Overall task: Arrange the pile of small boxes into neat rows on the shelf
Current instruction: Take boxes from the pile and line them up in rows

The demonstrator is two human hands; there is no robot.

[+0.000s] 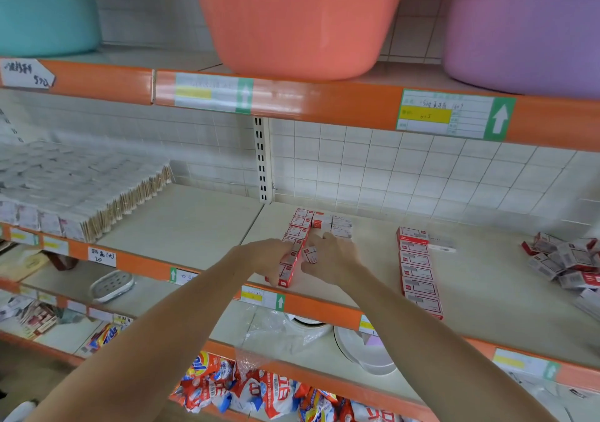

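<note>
My left hand [271, 256] rests on the near row [293, 249], running front edge to back, while my right hand [328, 256] pinches one small box [309, 254] beside it, bare shelf [367, 259] separating the second row [418, 272].

Red-white boxes [418, 272]: 2 rows, loose pile [566, 261]

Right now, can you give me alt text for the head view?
Both hands, left and right, meet at a row of small boxes on a shelf. A finished row lies to the right, then a loose pile.
</note>
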